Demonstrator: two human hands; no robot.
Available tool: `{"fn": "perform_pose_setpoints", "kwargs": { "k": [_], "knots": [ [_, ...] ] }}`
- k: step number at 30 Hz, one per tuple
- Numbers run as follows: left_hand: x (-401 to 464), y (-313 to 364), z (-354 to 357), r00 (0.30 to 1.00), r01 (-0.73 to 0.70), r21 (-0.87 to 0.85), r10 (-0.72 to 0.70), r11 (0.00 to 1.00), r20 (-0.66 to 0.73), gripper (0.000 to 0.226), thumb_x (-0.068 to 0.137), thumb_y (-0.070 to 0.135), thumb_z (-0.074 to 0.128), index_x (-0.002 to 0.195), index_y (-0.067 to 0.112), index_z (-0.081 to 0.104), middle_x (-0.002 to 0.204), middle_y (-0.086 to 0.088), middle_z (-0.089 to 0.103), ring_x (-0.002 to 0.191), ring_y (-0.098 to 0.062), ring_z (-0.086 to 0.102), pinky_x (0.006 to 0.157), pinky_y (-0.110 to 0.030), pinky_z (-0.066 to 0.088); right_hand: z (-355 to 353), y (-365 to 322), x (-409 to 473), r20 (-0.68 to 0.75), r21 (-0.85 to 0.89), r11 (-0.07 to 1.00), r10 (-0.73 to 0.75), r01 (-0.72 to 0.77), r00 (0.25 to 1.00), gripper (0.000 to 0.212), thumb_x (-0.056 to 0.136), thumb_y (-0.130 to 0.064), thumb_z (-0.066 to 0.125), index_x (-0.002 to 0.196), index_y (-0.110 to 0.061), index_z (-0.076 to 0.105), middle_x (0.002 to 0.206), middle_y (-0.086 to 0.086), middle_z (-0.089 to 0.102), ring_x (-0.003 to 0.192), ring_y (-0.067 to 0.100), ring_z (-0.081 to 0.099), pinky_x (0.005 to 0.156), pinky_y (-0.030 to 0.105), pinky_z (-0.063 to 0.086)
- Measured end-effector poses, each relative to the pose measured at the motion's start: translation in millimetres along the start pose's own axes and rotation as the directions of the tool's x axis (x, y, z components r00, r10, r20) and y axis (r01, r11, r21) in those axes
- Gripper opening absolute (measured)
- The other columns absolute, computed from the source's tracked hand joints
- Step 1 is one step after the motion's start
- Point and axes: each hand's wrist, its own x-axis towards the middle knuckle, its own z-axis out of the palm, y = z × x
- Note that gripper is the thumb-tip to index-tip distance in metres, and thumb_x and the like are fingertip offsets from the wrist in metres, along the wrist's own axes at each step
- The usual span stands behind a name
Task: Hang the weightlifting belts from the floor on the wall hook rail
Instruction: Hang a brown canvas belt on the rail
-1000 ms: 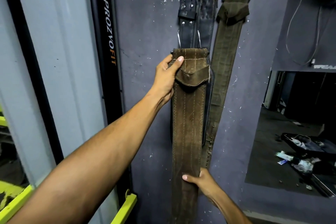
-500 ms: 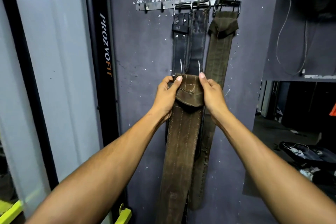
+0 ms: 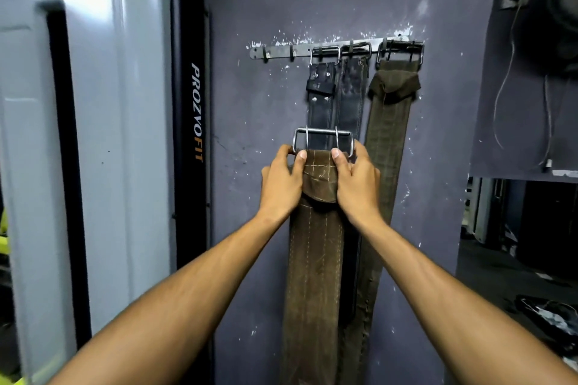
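A brown suede weightlifting belt [image 3: 312,275] hangs down in front of the purple wall, its steel buckle [image 3: 322,137] up. My left hand [image 3: 280,184] grips its top end on the left and my right hand [image 3: 356,184] grips it on the right, thumbs on the front. The buckle is well below the metal hook rail [image 3: 328,48]. On the rail hang a black leather belt [image 3: 336,97] and an olive-brown belt [image 3: 387,122], to the right of two bare hooks [image 3: 280,53].
A grey and black machine panel [image 3: 103,134] marked PROZVOFIT stands close on the left. A dark opening [image 3: 525,228] with clutter on the floor lies to the right. Cables [image 3: 506,87] hang on the upper right wall.
My right hand left the belt's lower part and came up to grip the top beside my left hand. The buckle has flipped up into full view. My view has tilted upward.
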Motion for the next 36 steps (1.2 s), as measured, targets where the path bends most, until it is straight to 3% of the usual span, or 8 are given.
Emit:
{"fn": "perform_pose_setpoints", "kwargs": {
  "k": [5, 9, 17, 19, 22, 25, 30, 36],
  "knots": [
    [58.3, -17.6, -2.1, 0.998, -0.062, -0.02, 0.061, 0.998, -0.031, 0.025, 0.105, 0.045, 0.048, 0.105, 0.022, 0.058, 0.08, 0.003, 0.071, 0.075, -0.008, 0.066, 0.063, -0.025, 0.049, 34.9, 7.8, 54.5, 0.002, -0.079, 0.994, -0.077, 0.077, 0.997, 0.063, 0.103, -0.043, 0.056, 0.159, -0.023, 0.035, 0.069, 0.007, 0.073, 0.074, 0.022, 0.072, 0.076, 0.037, 0.056],
    [118.8, -35.2, -4.6, 0.995, -0.087, -0.027, 0.086, 0.996, -0.043, 0.03, 0.105, 0.044, 0.047, 0.109, 0.018, 0.06, 0.094, -0.003, 0.072, 0.091, -0.02, 0.065, 0.076, -0.037, 0.05, 69.9, 6.7, 108.6, 0.018, -0.13, 0.984, -0.119, 0.12, 0.993, 0.062, 0.103, -0.041, 0.057, 0.158, -0.02, 0.038, 0.089, 0.015, 0.073, 0.104, 0.041, 0.068, 0.093, 0.044, 0.051],
    [265.0, -42.7, -13.9, 0.977, -0.213, -0.088, 0.21, 0.973, -0.041, 0.033, 0.105, 0.043, 0.047, 0.11, 0.013, 0.06, 0.102, -0.009, 0.07, 0.108, -0.032, 0.062, 0.093, -0.047, 0.052, 135.7, -11.8, 230.2, -0.075, -0.254, 0.938, -0.264, 0.238, 0.962, 0.058, 0.104, -0.04, 0.057, 0.154, -0.014, 0.043, 0.08, 0.0, 0.06, 0.092, 0.03, 0.067, 0.075, 0.033, 0.046],
    [299.8, -41.6, -14.5, 0.97, -0.242, -0.112, 0.24, 0.964, -0.035, 0.037, 0.105, 0.041, 0.047, 0.115, 0.008, 0.06, 0.101, -0.011, 0.07, 0.103, -0.032, 0.064, 0.092, -0.046, 0.052, 149.0, -16.3, 257.8, -0.114, -0.263, 0.93, -0.293, 0.256, 0.949, 0.053, 0.103, -0.039, 0.058, 0.147, -0.01, 0.049, 0.099, 0.011, 0.073, 0.102, 0.031, 0.067, 0.081, 0.033, 0.047],
    [344.6, -44.2, -10.8, 0.964, -0.266, -0.115, 0.263, 0.957, -0.034, 0.033, 0.105, 0.038, 0.049, 0.105, 0.008, 0.061, 0.087, -0.003, 0.067, 0.085, -0.023, 0.062, 0.079, -0.035, 0.051, 166.6, -16.8, 292.4, -0.143, -0.277, 0.924, -0.311, 0.264, 0.94, 0.045, 0.103, -0.038, 0.059, 0.134, -0.005, 0.056, 0.122, 0.019, 0.072, 0.114, 0.038, 0.066, 0.084, 0.035, 0.049],
    [373.3, -50.3, -3.5, 0.97, -0.241, -0.049, 0.241, 0.969, -0.013, 0.024, 0.105, 0.039, 0.05, 0.095, 0.018, 0.057, 0.077, 0.009, 0.061, 0.072, -0.008, 0.057, 0.057, -0.012, 0.041, 178.6, -6.8, 317.2, -0.125, -0.345, 0.909, -0.291, 0.234, 0.948, 0.034, 0.103, -0.038, 0.058, 0.12, -0.009, 0.06, 0.108, 0.015, 0.072, 0.098, 0.033, 0.066, 0.073, 0.03, 0.039],
    [384.6, -72.0, 9.1, 0.98, -0.178, 0.004, 0.177, 0.984, 0.091, 0.036, 0.106, 0.042, 0.047, 0.115, 0.011, 0.061, 0.11, -0.007, 0.069, 0.102, -0.027, 0.062, 0.081, -0.028, 0.042, 188.2, 12.2, 318.7, -0.089, -0.469, 0.85, -0.313, 0.238, 0.946, 0.026, 0.103, -0.034, 0.057, 0.113, -0.01, 0.056, 0.083, 0.006, 0.059, 0.082, 0.032, 0.06, 0.071, 0.033, 0.04],
    [341.2, -115.9, 26.3, 0.98, -0.046, -0.427, 0.123, 0.903, 0.154, 0.041, 0.107, 0.04, 0.048, 0.131, 0.011, 0.065, 0.129, -0.008, 0.071, 0.123, -0.024, 0.065, 0.111, -0.042, 0.049, 190.4, 33.3, 266.0, -0.166, -0.275, 0.942, -0.244, 0.192, 0.956, 0.043, 0.101, -0.046, 0.057, 0.127, -0.013, 0.062, 0.103, 0.004, 0.07, 0.102, 0.026, 0.063, 0.076, 0.023, 0.039]
  ]
}}
